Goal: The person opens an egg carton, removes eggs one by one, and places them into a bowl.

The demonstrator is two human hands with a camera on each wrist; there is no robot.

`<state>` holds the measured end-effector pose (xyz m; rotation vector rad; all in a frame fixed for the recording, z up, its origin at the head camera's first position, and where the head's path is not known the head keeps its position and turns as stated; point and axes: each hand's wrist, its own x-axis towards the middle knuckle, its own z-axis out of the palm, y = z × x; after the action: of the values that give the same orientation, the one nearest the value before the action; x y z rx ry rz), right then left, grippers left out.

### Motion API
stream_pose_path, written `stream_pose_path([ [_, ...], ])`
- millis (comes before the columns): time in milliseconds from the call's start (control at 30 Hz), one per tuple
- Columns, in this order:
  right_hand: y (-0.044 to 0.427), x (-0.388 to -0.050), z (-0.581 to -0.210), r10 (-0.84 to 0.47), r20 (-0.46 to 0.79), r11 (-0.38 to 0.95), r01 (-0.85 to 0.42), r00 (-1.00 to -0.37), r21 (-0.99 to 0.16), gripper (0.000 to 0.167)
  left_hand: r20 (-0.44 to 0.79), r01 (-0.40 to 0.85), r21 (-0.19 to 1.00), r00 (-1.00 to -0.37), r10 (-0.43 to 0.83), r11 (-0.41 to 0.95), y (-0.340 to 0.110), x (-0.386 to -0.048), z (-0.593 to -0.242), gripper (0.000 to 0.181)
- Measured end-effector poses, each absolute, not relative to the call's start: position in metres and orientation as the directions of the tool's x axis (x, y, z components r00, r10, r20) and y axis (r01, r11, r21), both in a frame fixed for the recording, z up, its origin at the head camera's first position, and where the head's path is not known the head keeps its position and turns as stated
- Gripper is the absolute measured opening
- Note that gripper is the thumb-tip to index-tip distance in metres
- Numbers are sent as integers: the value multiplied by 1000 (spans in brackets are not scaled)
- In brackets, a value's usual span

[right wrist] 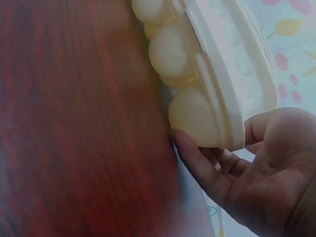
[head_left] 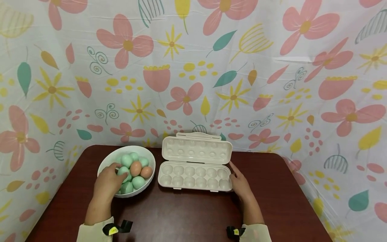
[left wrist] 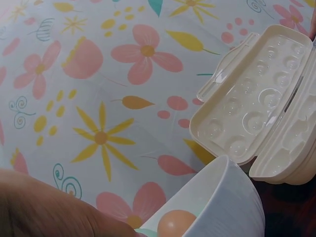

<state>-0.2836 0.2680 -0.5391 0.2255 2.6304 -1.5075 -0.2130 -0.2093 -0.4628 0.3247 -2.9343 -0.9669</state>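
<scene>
A white bowl (head_left: pixel 152 179) at the left of the table holds several pale green eggs (head_left: pixel 138 182) and brown eggs (head_left: pixel 136 168). My left hand (head_left: pixel 108 181) reaches over its left rim and pinches one green egg (head_left: pixel 123 171) between thumb and fingers. In the left wrist view, part of the left hand (left wrist: pixel 64 210) shows beside the bowl (left wrist: pixel 237 202). An egg carton (head_left: pixel 195 175) lies with its lid raised and its cups bare. My right hand (head_left: pixel 242 185) holds its right end, the thumb (right wrist: pixel 195 158) against the end cup in the right wrist view.
The dark red-brown table (head_left: pixel 181 215) carries the bowl and the carton side by side, with a small gap between. A flower-patterned cloth (head_left: pixel 193 74) hangs behind and around the table. The raised lid (head_left: pixel 196 149) stands near that cloth.
</scene>
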Motion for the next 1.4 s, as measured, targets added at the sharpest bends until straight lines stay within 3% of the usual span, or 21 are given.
stream_pose_path([
  [1167,268,-283,-540,56,-109,497,122,-992,-859,60,-71,-220,568,-973,-219,793,-204,-210,-464,59],
  [1400,266,-283,-541,43,-120,431,127,-992,-893,54,-75,-226,572,-972,-224,789,-204,-210,-463,60],
])
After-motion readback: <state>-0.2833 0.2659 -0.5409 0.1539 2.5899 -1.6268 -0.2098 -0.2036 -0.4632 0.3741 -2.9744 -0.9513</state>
